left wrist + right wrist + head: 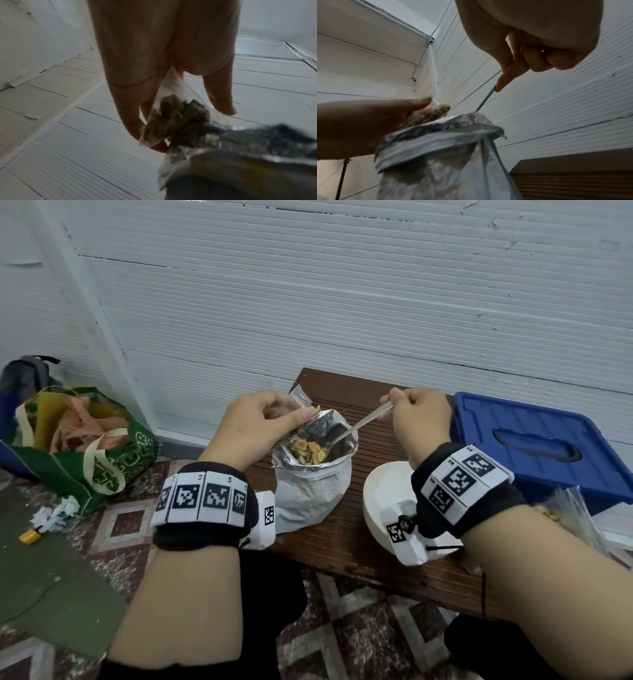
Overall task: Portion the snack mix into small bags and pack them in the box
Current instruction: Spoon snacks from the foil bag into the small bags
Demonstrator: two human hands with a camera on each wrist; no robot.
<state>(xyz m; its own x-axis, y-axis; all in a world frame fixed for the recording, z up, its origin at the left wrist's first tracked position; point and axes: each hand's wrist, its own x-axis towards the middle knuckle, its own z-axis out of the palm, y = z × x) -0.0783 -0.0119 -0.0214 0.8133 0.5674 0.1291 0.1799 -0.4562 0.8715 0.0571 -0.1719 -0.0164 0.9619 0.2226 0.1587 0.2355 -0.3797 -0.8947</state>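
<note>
A silver foil bag of snack mix (313, 474) stands open on the brown wooden table (359, 549). My left hand (263, 419) holds a small clear bag (300, 398) with some mix in it just above the foil bag's left rim; in the left wrist view the small clear bag (173, 119) hangs between my fingers (132, 117). My right hand (419, 414) grips a metal spoon (359, 424) by its handle, its bowl down in the foil bag among the snack pieces. In the right wrist view the spoon (485, 100) dips behind the foil bag's rim (440, 129).
A white bowl (383, 491) sits under my right wrist. The blue plastic box with its lid (534, 446) lies at the right, with clear bags (575, 515) in front of it. A green tote bag (82, 440) and a backpack (24, 374) rest on the tiled floor at the left.
</note>
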